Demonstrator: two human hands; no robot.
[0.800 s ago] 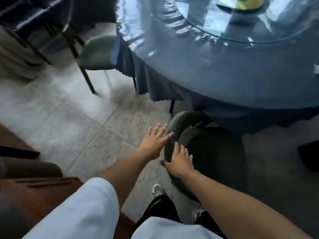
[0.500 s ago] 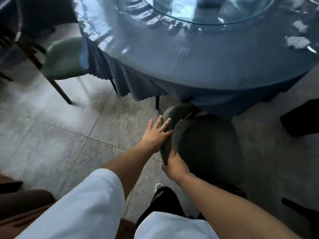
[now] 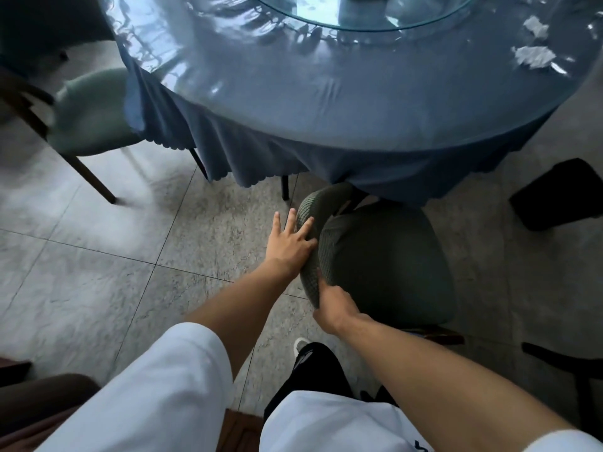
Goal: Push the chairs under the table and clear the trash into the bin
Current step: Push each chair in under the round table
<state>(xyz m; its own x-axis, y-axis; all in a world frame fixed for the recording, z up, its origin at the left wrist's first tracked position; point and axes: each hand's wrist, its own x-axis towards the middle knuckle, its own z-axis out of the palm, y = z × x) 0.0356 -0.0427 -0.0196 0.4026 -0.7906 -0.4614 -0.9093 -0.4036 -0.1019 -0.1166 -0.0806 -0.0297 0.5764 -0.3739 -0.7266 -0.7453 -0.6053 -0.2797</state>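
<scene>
Two hands (image 3: 288,244) on one chair (image 3: 375,256)

Your left hand (image 3: 291,245): fingers straight, spread, pressed flat | your right hand (image 3: 336,307): fingers curled, gripping | both arms extended forward.

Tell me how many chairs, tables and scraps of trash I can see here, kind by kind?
Green chairs: 2, one held by both hands, one at left.
Tables: 1.
Crumpled paper scraps on the table: 2.
Total: 5.
</scene>
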